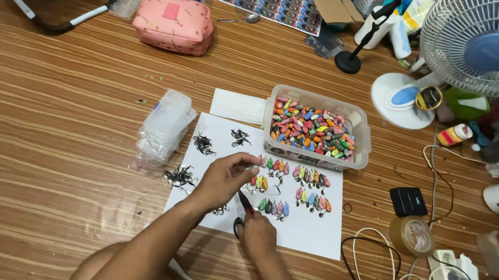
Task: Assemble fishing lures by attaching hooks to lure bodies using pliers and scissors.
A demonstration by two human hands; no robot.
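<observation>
Your left hand (221,177) pinches a small lure (250,170); your right hand (258,233) clamps red-handled pliers (245,202) over the white sheet (314,230).

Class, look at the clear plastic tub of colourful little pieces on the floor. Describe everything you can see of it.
The tub is a rectangular, see-through plastic container with rounded corners and a flared rim, open with no lid on it. It is nearly full of small oval pieces in pink, orange, green, blue and yellow. It sits upright on the wooden floor, its near edge overlapping the white paper sheet. Neither hand touches it.
</observation>
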